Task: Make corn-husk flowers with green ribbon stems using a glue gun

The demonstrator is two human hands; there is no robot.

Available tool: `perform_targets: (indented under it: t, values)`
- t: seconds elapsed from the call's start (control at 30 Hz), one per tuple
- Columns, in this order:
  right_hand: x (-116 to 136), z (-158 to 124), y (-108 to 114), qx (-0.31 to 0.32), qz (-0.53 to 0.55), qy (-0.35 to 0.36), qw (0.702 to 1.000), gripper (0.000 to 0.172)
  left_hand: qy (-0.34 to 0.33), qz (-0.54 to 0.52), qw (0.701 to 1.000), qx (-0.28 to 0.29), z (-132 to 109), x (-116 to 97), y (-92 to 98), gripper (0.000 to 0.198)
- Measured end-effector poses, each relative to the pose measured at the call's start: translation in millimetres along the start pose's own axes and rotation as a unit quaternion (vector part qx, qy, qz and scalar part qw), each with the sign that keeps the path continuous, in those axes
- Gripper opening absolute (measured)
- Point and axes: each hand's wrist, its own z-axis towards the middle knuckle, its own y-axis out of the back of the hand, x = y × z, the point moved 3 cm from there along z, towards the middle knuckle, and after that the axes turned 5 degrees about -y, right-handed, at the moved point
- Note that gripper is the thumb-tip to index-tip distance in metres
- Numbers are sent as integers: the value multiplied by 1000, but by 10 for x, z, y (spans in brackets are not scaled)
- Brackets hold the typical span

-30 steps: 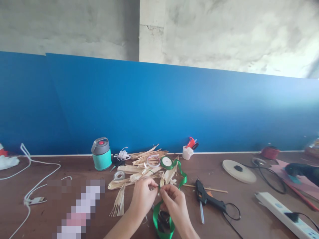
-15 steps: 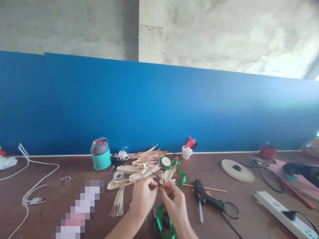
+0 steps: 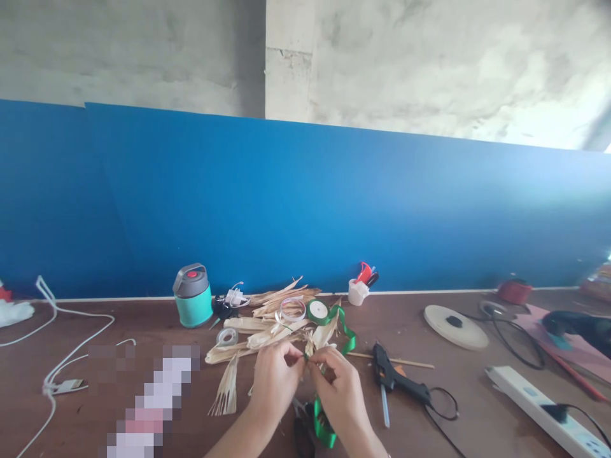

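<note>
My left hand (image 3: 277, 378) is closed in a pinch at the middle of the table's front, thumb and finger on a bit of green ribbon. Opposite it, my right hand (image 3: 338, 388) pinches the same green ribbon (image 3: 324, 436), whose loose length hangs below that hand. The fingertips nearly meet; the small piece between them is partly hidden. Just beyond the fingers lie pale dried corn husks (image 3: 272, 336) and a green ribbon spool (image 3: 318, 311) with a curling tail. Dark-handled scissors (image 3: 303, 429) lie beneath my hands, partly covered.
A black glue gun (image 3: 398, 378) and a thin wooden stick (image 3: 415, 363) lie to the right, before a white power strip (image 3: 544, 407). At the back stand a teal jar (image 3: 193, 305) and a white cup (image 3: 357, 292) of tools. White cables (image 3: 71, 312) trail at left.
My right hand has shifted slightly, turning a little outward. The hanging ribbon has moved right, and more of the scissors shows below.
</note>
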Motion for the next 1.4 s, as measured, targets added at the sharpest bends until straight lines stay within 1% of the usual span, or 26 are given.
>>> perform_targets:
  t: [0.13, 0.27, 0.4, 0.47, 0.63, 0.77, 0.83, 1.03, 1.2, 1.27, 1.33, 1.37, 1.4]
  values:
    - [-92, -21, -53, 24, 23, -66, 997, 12, -7, 15, 1000, -6, -7, 3, -8, 14]
    - [-78, -30, -99, 38, 59, -59, 996, 13, -7, 12, 1000, -2, -5, -5, -11, 15]
    - [-41, -10, -96, 31, 23, -67, 997, 12, -9, 11, 1000, -2, -16, -13, -19, 15]
    - [-45, -10, -94, 27, 23, -79, 996, 14, -14, 21, 1000, -6, -26, -14, -23, 14]
    - [-118, -25, -118, 26, 84, -121, 989, 23, -61, 71, 996, -18, -41, -28, -35, 14]
    - [-170, -2, -137, 18, 96, -125, 987, 26, -103, 105, 989, -33, -44, -33, -51, 14]
    - [-182, 11, -141, 12, 97, -125, 987, 26, -111, 109, 987, -40, -45, -25, -58, 13]
    - [-160, 11, -125, 11, 88, -114, 990, 26, -77, 60, 995, -35, -42, 7, -85, 14]
    - [-131, -1, -103, 12, 97, -101, 990, 25, -74, 51, 996, -26, -40, -11, -86, 15]
    - [-126, 10, -83, 10, 115, -103, 988, 26, -66, 27, 997, 2, -32, -26, -73, 13]
    - [-129, 34, -52, 8, 139, -115, 984, 28, -50, -20, 998, 42, -15, -48, -43, 13]
    - [-136, 50, -33, 5, 151, -127, 980, 29, -31, -57, 996, 56, -3, -55, -17, 18]
    - [-145, 66, -12, 1, 164, -140, 977, 31, -30, -90, 994, 56, 12, -73, 22, 24]
